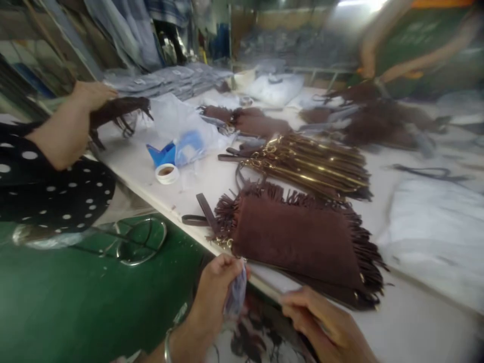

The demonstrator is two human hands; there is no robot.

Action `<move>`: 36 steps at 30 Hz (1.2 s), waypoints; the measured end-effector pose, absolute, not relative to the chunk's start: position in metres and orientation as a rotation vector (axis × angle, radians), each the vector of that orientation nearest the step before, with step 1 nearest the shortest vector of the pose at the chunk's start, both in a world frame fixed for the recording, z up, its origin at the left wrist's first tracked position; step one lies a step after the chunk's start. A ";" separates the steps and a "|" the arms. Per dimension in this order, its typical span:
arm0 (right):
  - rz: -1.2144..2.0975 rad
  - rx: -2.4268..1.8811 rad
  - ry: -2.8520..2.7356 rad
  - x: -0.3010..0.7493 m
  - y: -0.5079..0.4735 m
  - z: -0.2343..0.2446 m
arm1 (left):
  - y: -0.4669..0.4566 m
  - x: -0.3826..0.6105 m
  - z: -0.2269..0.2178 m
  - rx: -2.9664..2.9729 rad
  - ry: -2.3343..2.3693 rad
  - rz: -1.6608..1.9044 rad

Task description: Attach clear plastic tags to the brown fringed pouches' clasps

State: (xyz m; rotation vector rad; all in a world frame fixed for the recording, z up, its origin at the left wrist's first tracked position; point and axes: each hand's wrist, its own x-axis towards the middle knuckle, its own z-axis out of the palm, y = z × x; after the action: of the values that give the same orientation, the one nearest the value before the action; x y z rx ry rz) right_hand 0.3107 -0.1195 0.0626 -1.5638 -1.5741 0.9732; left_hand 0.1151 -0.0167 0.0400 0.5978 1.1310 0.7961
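A brown suede bag [295, 232] with fringed edges lies flat near the table's front edge, its wrist strap pointing left. Just below its left corner, my left hand [214, 285] is closed in a pinch on a small piece of clear plastic wrap [236, 292], close to the bag's gold-coloured hardware [226, 243]. Whether the wrap is attached to that hardware, I cannot tell. My right hand [317, 320] is at the table edge below the bag, fingers curled together and slightly blurred; what they hold is hidden.
Behind the bag lies a stack of brown bags with gold zips [317, 164]. A white tape roll [167, 174] and plastic bags [177, 121] are left of it. A co-worker's arm [64, 126] holds a brown piece at left; another person's hands [374, 65] work at back right.
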 end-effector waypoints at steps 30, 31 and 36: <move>0.696 -1.969 -2.221 0.246 -0.029 0.087 | -0.027 0.108 0.024 0.580 1.109 0.835; 0.699 -1.975 -2.232 0.246 -0.027 0.089 | -0.028 0.108 0.025 0.598 1.109 0.831; 0.737 -1.994 -2.247 0.245 -0.022 0.090 | -0.028 0.106 0.027 0.617 1.081 0.853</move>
State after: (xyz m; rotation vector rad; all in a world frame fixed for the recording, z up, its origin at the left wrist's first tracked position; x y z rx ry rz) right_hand 0.2453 -0.0222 0.0895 -1.9943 -2.2466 0.7372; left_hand 0.1058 -0.0276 0.0267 0.6175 1.0805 0.8531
